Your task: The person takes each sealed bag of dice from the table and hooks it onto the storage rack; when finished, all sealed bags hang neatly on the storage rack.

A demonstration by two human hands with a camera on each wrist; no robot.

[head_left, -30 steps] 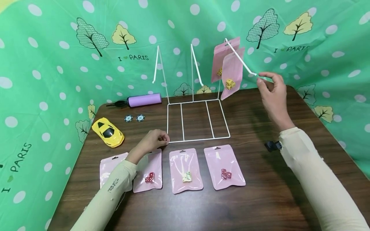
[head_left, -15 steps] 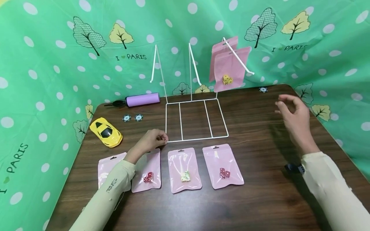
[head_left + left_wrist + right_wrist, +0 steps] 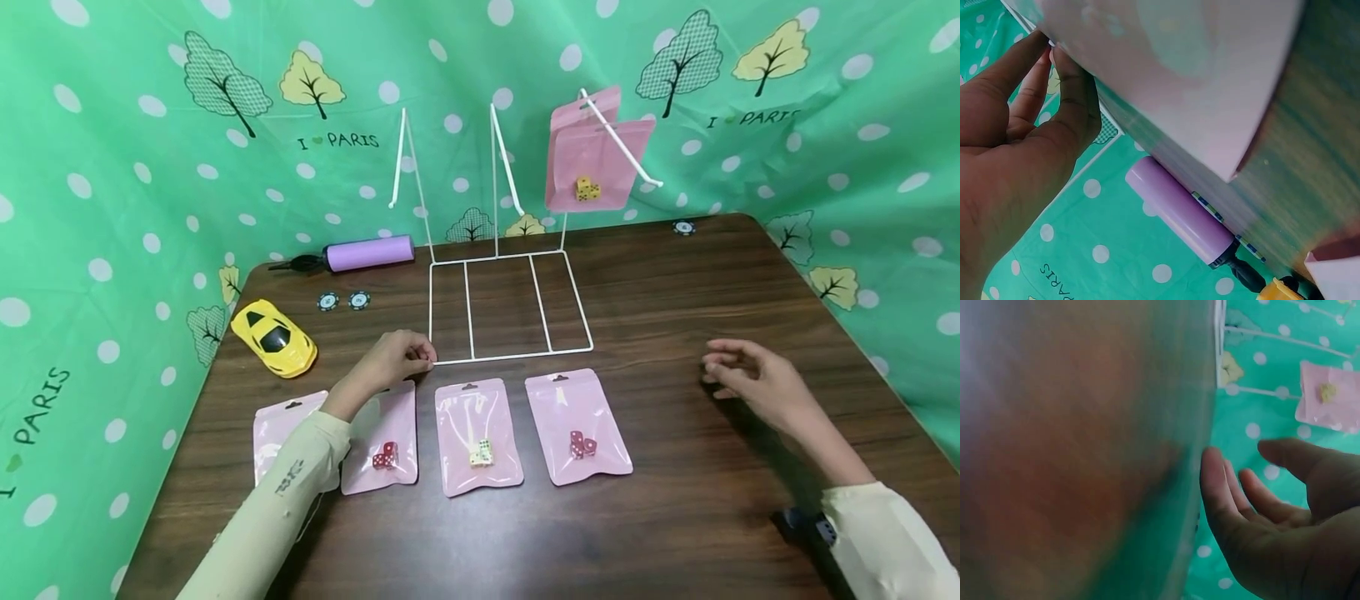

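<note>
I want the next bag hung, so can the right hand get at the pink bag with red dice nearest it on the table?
Probably yes. The right hand is empty with relaxed fingers, and only bare table lies between it and the pink bag with red dice, which lies flat with nothing on it.

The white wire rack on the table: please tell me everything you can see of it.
The white wire rack looks like thin coated metal. Its flat rectangular base, split into three sections, lies on the dark wooden table. Three uprights rise at the back, each with a hook slanting forward. Two pink pouches hang on the right hook; the others are bare. The left hand touches its front left corner.
</note>
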